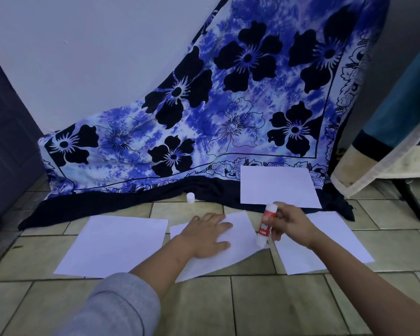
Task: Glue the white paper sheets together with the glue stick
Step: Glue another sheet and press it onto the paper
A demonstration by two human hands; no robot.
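Observation:
Several white paper sheets lie on the tiled floor. My left hand (207, 235) presses flat on the middle sheet (240, 241). My right hand (292, 226) holds a red and white glue stick (265, 225), tilted, its lower tip touching the right edge of that middle sheet. Another sheet (114, 246) lies to the left, one (332, 241) to the right partly under my right hand, and one (276, 186) farther back on the cloth. The glue stick's white cap (190, 197) stands on the floor near the cloth's edge.
A blue floral cloth (228, 105) hangs down the wall and spreads onto the floor behind the sheets. At the right stands a piece of furniture with a draped cover (385, 151) and a dark leg (410, 202). A dark door (7, 132) is at left.

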